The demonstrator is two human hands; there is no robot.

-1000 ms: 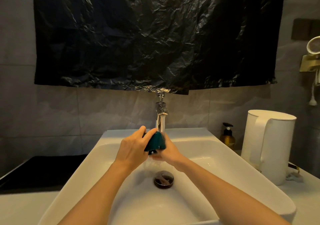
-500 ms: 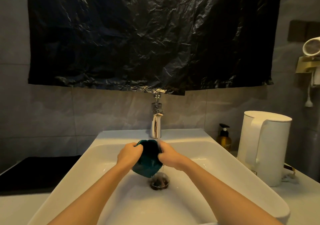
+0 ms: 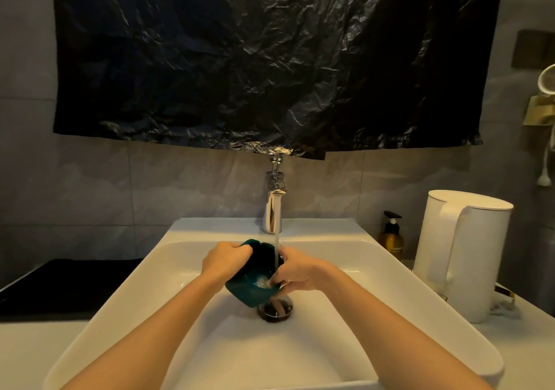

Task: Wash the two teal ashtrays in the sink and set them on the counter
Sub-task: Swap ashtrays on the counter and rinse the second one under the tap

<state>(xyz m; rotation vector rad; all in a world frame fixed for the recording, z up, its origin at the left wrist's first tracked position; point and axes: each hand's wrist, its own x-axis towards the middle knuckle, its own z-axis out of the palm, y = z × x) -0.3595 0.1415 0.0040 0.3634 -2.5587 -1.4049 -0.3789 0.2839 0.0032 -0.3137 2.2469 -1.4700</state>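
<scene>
A teal ashtray (image 3: 251, 289) hangs over the white sink (image 3: 339, 248), tilted with its hollow facing up toward me. My left hand (image 3: 225, 262) grips its far left rim. On the right rim rests my right hand (image 3: 295, 271), its fingers reaching into the hollow. Water from the chrome tap (image 3: 274, 200) runs into the ashtray and foams at its bottom. Only one ashtray is in view.
The dark drain (image 3: 275, 308) lies just below the ashtray. A white kettle (image 3: 462, 257) and an amber pump bottle (image 3: 391, 235) stand on the counter at the right. A black mat (image 3: 60, 287) lies at the left. Black plastic sheeting (image 3: 270, 59) covers the wall.
The ashtray came down from right under the spout and turned hollow side up. The water stream now falls into it, and my right hand's fingers have moved inside.
</scene>
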